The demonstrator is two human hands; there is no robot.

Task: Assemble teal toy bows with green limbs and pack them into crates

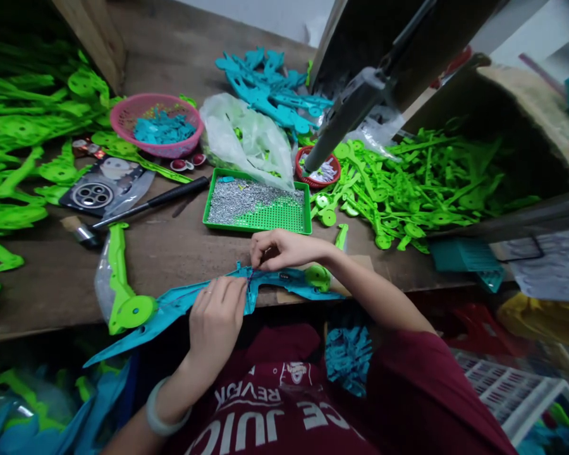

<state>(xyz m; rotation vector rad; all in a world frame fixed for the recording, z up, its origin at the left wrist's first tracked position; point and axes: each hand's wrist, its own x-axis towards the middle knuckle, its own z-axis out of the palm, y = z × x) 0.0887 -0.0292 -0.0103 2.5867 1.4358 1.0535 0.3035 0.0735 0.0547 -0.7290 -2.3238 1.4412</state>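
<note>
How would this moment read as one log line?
left hand: on blue part | right hand: curled at same part | green tray: beyond both hands

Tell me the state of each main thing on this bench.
Left hand, laid on the long blue part
Right hand, fingers bent over that part
Long blue part, lying along the bench's front edge
Green tray, partly filled with small grey pieces
Pink basket, holding blue pieces
Red basket, holding white pieces
Plastic bag, crumpled
Hammer, lying down

Brown wooden workbench [184,253] across mid-view | upright wooden board [95,38], upper left | pale wall [260,19] beyond, top centre | dark partition [351,47] right of it | white slatted rack [512,393], lower right | light dim, upper left corner shadowed
</note>
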